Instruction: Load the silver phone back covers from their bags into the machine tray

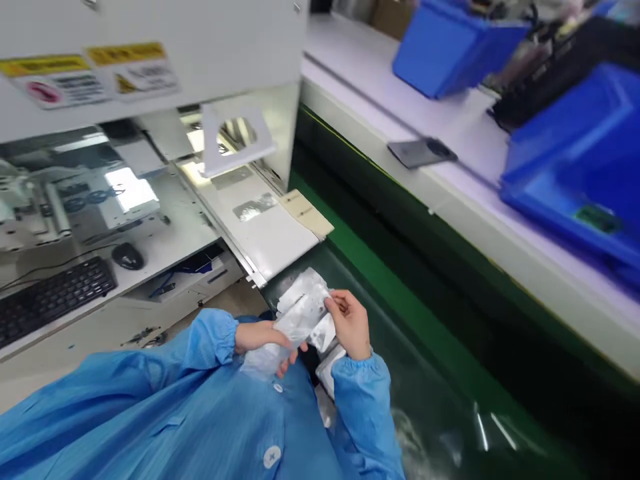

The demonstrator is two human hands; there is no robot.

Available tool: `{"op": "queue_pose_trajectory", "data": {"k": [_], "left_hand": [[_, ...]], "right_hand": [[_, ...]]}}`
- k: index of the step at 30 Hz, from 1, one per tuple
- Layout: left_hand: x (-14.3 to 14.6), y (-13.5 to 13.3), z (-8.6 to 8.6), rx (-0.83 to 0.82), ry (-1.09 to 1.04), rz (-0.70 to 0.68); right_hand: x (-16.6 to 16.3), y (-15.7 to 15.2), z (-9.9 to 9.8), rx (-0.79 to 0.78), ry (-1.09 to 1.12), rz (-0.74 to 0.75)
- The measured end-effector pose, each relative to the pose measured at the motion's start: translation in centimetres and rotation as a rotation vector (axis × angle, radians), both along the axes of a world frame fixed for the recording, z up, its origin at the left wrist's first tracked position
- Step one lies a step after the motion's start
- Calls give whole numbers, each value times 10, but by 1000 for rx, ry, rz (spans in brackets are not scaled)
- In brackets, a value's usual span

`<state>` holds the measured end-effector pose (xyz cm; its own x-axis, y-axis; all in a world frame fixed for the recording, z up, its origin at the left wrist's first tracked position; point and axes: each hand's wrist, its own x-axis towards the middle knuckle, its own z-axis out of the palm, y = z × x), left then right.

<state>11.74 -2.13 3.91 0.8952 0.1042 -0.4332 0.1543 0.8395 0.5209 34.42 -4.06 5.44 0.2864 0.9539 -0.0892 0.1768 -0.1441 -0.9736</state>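
A crinkled clear plastic bag (305, 300) is held in front of my body, with pale flat pieces showing through it. My left hand (267, 339) is wrapped round its lower part, thumb on top and fingertips underneath. At the upper right edge, my right hand (350, 323) pinches the plastic between thumb and curled fingers. Beneath the bag, by my right wrist, lie more whitish wrapped pieces (330, 367), partly hidden by my sleeve. What exactly is inside the bag is too blurred to tell.
Ahead, a white conveyor (270, 233) comes out of a machine, carrying a shiny patterned sheet (255, 207). A keyboard (55, 293) and mouse (128, 256) sit at left. Along the right bench (360, 100) are blue bins (445, 53) and a dark phone-like slab (423, 152).
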Motion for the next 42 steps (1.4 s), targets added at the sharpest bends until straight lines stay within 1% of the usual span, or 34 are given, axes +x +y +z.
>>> {"op": "queue_pose_trajectory", "data": {"k": [3,4,6,8,10,12,14,15,17,18,19,20,23,25,29,36,39,40,42], "left_hand": [[-61,6,-6,-41,63,253],[-80,5,-9,-73,81,345],[-112,-1,-12,-129,113,538],[-133,-6,-13,-167,135,696],[-144,-7,-13,-186,144,790],[-148,-4,-11,-197,142,826],[-148,2,-11,-195,129,827],[-147,6,-11,-187,119,821],[-147,13,-13,-167,105,803],[-147,16,-13,-158,101,792],[-148,19,-14,-152,102,781],[-148,21,-16,-148,105,769],[-148,28,-18,-142,120,737],[-147,31,-19,-135,136,726],[-144,36,-17,-147,135,702],[-135,43,-13,-144,115,651],[-131,46,-12,-144,128,631],[-129,47,-12,-142,128,620],[-124,49,-11,-126,117,583]], "right_hand": [[-17,94,-14,40,-69,-137],[-23,123,-19,19,-125,-149],[-36,173,-28,-70,-340,-111],[-50,206,-34,-150,-566,-59],[-63,220,-39,-167,-718,-44],[-75,218,-43,-111,-824,-74],[-87,207,-48,3,-936,-49],[-93,199,-51,68,-975,12],[-106,186,-60,159,-1018,217],[-112,181,-65,172,-1036,313],[-118,177,-69,163,-1052,377],[-122,175,-74,141,-1065,407],[-130,175,-84,74,-1079,369],[-132,178,-87,70,-1076,350],[-133,184,-86,88,-1063,372],[-137,188,-85,89,-1062,355],[-139,186,-76,88,-1015,333],[-140,183,-70,102,-966,323],[-140,173,-54,156,-785,322]]}}
